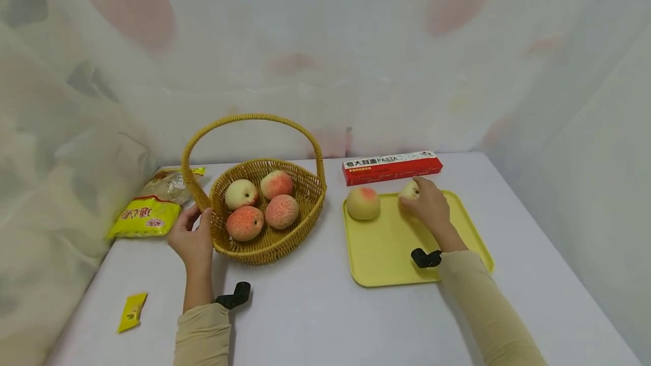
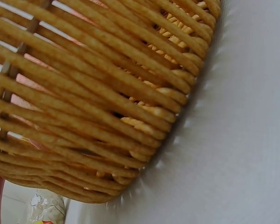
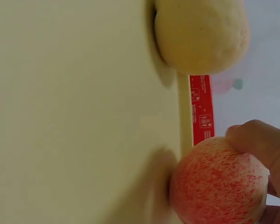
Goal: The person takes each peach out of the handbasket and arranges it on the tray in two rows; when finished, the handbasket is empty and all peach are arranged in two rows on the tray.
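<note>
From my end: R hand (image 1: 429, 209) grasping a peach (image 1: 409, 190) at far side of tray (image 1: 383, 253); L hand (image 1: 194, 237) gripping left side of basket (image 1: 267, 253). Prob. pick-up step, I'd say; next move calls for firm hold, straight lift w/ basket steady.

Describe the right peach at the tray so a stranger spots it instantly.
Find the yellow tray, right of the wicker basket. Near the tray's far edge, take the right peach of two. The right hand grips it; the left peach sits untouched.

White table (image 1: 305, 321), pale patterned drapes (image 1: 315, 27)
</note>
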